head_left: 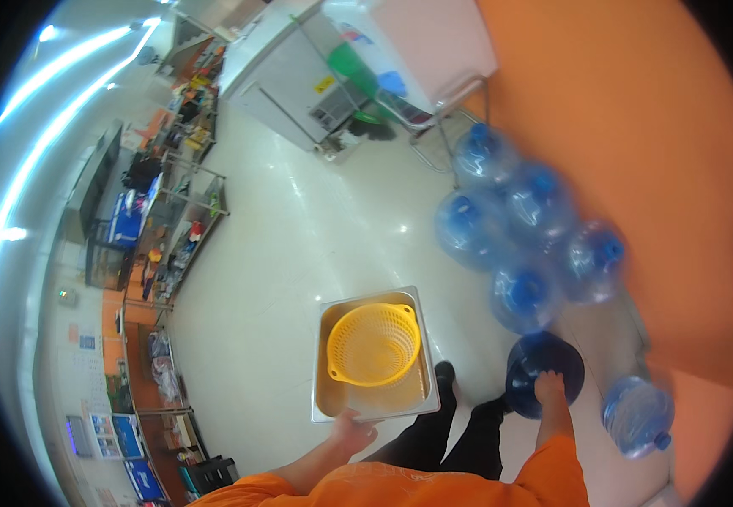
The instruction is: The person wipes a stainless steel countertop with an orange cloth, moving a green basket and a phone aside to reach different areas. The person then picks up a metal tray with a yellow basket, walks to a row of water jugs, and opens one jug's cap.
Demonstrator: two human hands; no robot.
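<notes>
My left hand point(352, 433) grips the near rim of a rectangular stainless steel pan point(398, 403), thumb over the edge. Inside the pan lies a round yellow plastic colander point(374, 345) with two small handles. On the right, my right hand point(550, 384) is on a dark blue water jug point(521, 380) by my foot; its fingers seem closed around the top, though the neck is hidden by the hand.
Several blue water jugs point(527, 293) stand along the orange wall point(645, 158). Another jug point(638, 415) lies at the right. Ahead are a metal-framed chair point(449, 101) and a grey cabinet point(297, 95). Loaded shelves point(182, 266) line the left side.
</notes>
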